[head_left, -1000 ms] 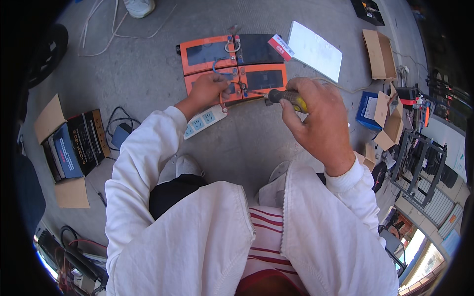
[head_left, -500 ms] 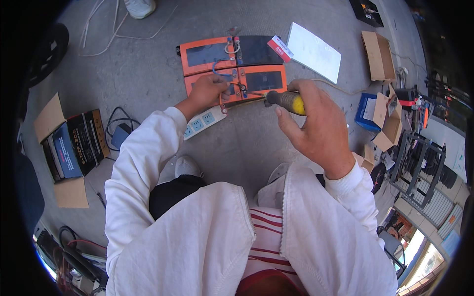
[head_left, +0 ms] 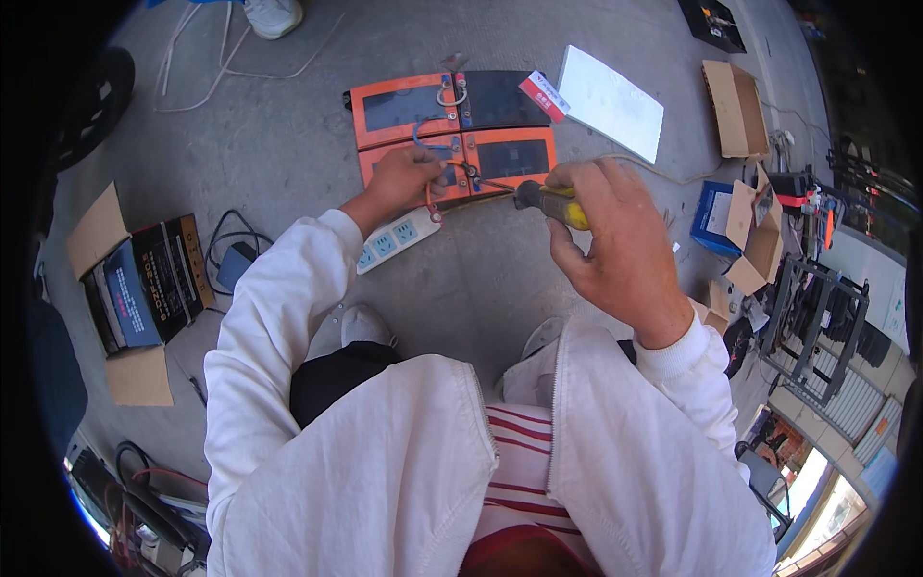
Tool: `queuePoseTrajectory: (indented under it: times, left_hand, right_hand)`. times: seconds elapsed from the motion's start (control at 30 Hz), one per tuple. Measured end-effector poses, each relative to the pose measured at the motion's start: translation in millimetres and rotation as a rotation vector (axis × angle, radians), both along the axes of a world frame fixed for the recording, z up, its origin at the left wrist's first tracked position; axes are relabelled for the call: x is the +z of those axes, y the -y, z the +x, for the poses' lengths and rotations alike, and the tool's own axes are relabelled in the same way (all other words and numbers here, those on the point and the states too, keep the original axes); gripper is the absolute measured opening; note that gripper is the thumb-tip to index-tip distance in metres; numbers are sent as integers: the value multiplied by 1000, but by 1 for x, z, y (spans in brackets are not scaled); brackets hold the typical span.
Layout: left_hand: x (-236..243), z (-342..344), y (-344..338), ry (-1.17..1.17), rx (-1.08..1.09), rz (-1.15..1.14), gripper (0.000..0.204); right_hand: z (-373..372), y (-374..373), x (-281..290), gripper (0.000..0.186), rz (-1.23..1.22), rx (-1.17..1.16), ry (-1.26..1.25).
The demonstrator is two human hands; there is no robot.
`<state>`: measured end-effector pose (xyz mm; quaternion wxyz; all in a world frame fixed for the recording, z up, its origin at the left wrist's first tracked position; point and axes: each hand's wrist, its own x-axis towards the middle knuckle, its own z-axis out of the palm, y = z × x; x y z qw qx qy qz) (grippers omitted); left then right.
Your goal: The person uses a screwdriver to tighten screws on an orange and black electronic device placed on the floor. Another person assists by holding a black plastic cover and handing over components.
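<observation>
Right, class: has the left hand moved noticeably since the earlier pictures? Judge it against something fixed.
No. The left hand stays over the lower-left orange battery, just beyond the power strip, with no clear shift.

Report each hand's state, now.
Left hand: closed, apparently pinching an orange wire at the batteries.
Right hand: closed, holding a screwdriver by its yellow-and-dark handle.

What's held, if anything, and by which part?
Right hand: screwdriver, by its handle. Left hand: apparently an orange wire, between thumb and fingers; exact spot hidden.
</observation>
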<state>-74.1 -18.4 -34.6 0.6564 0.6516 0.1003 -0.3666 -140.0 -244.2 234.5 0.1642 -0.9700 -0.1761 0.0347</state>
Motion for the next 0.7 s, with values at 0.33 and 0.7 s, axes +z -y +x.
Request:
queuePoseTrajectory:
  times: [0.33,0.7]
  left_hand:
    - [3,1,-1,-3,3,-21,26]
    - [6,0,-1,-14,-16,-20,20]
  right_hand:
    - [-3,-3,4,34,59,-88,-155]
    - [-6,2,14,37,169,13,-126]
